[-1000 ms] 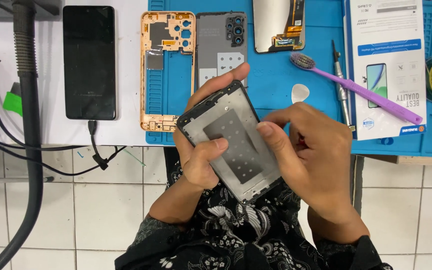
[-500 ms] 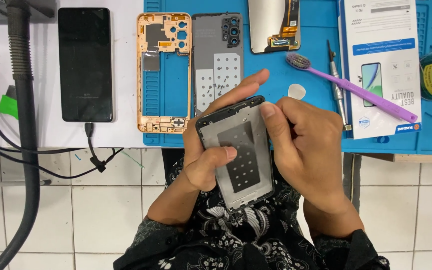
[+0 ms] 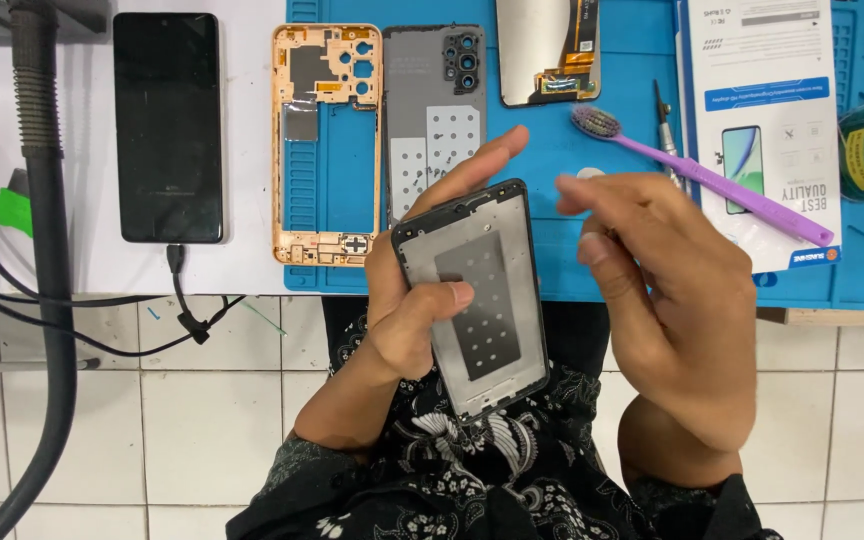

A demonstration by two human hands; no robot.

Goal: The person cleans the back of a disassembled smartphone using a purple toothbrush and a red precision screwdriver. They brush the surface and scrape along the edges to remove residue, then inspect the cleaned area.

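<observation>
The left hand is wrapped around the black-edged silver phone frame, with the thumb pressed flat on its grey middle panel and the fingers held behind its far edge. The right hand has been lifted off the frame, where its fingers lay half a second ago; now they are loosely curled, pinching nothing, just beside it. So the frame is now held by one hand only, above the lap, near the table edge. Behind it, an orange phone shell, a grey back cover and a purple toothbrush are laid on the blue work mat.
</observation>
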